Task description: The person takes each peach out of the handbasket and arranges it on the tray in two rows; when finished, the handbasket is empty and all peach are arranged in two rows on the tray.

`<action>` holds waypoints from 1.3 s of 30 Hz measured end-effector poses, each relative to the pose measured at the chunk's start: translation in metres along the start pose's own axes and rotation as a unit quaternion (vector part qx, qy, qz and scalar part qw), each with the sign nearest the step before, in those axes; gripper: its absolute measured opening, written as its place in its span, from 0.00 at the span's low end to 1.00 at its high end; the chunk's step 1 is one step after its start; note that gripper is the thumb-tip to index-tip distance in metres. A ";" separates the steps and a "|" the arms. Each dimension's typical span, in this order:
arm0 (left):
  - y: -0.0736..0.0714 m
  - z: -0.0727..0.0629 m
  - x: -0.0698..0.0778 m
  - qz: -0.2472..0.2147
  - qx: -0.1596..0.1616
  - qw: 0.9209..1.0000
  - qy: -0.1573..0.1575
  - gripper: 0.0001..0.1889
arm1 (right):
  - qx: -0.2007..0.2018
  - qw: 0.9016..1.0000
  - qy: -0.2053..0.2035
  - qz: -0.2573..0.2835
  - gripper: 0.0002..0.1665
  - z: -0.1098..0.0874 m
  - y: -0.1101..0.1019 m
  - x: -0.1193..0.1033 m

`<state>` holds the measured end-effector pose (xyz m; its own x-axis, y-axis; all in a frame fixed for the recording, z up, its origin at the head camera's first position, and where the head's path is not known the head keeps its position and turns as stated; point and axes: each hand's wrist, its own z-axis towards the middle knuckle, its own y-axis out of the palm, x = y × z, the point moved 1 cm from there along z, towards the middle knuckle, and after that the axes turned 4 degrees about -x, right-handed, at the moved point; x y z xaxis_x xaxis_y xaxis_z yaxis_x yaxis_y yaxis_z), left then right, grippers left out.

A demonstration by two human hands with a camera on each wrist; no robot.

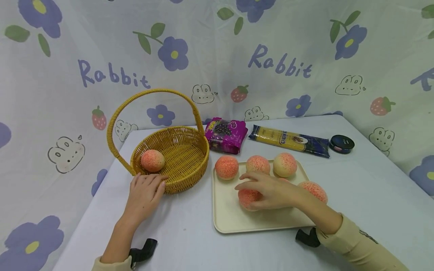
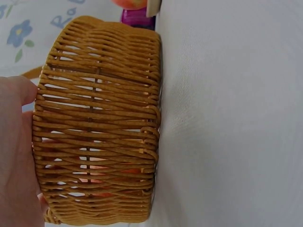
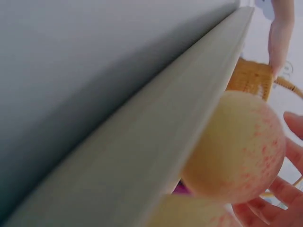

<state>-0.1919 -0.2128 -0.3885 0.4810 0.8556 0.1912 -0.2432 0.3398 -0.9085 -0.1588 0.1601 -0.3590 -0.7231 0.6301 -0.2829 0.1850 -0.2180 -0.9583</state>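
On the left stands a round woven basket (image 1: 190, 177) with a tall arched handle and one peach (image 1: 153, 160) inside. My left hand (image 1: 144, 195) holds its near rim, fingers over the edge; the left wrist view shows the thumb by the woven side. Over the cream tray (image 1: 230, 222), my right hand (image 1: 271, 190) has its fingers curled around a pink-speckled peach (image 1: 246, 198) near the middle. Around it on the tray lie several more peaches, among them one at the back left (image 1: 226, 167) and one at the right (image 1: 315, 191), partly behind my wrist.
Behind the tray are a purple packet (image 1: 225, 135), a long yellow-and-blue pasta pack (image 1: 288, 140) and a round black container (image 1: 341, 144). A white cloth covers the table (image 1: 190, 233). A patterned curtain (image 1: 217, 49) hangs along the back.
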 end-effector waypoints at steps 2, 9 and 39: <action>0.000 0.000 0.000 0.000 0.000 1.000 0.000 0.16 | 0.003 1.000 -0.006 -0.001 0.28 0.002 -0.001 -0.003; -0.001 0.000 0.001 -0.001 -0.002 1.000 0.000 0.16 | 0.022 0.999 -0.039 0.005 0.26 0.016 -0.009 -0.017; -0.001 0.000 0.001 0.006 -0.003 1.000 -0.006 0.17 | 0.022 0.995 -0.092 -0.044 0.21 0.118 -0.006 -0.062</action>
<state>-0.1912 -0.2128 -0.3871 0.4687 0.8638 0.1846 -0.2439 0.3275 -0.9128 -0.1936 0.0338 -0.3309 -0.8456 0.5019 -0.1817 0.0888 -0.2034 -0.9751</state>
